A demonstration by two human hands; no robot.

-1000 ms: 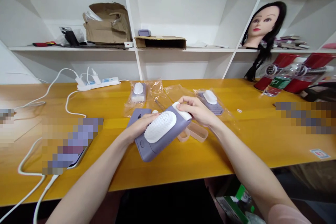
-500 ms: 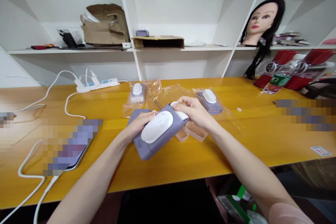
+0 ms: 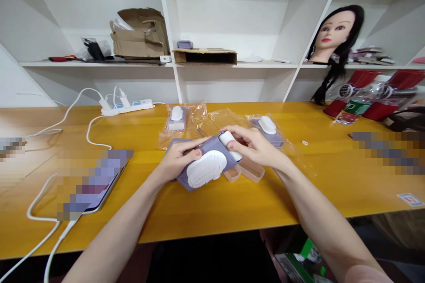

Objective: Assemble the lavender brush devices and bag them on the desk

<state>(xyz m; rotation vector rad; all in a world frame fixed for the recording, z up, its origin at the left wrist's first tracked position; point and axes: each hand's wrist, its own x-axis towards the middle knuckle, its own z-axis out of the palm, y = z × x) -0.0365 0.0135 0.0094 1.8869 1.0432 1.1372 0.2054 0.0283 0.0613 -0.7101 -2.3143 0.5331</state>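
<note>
A purple box-shaped device (image 3: 215,150) with a white bristled pad (image 3: 206,174) on its face is held just above the yellow table (image 3: 232,203). My left hand (image 3: 177,159) grips its left side, fingers wrapped over the top edge. My right hand (image 3: 257,146) pinches the white roller end (image 3: 229,141) at the device's upper right. A small pink tray (image 3: 247,170) lies under my right hand. Two more such devices in clear bags lie behind, one to the left (image 3: 175,119) and one to the right (image 3: 267,126).
A white power strip (image 3: 128,106) with cables lies at the back left, and a white cable (image 3: 43,194) runs to the near left edge. A mannequin head (image 3: 334,35), cardboard boxes (image 3: 139,33) and a bottle (image 3: 352,108) are on the shelves and table's right.
The device has tilted so its bristled face points more toward me and sits lower on the table. My left fingers have moved over its top edge; my right hand still holds the roller end.
</note>
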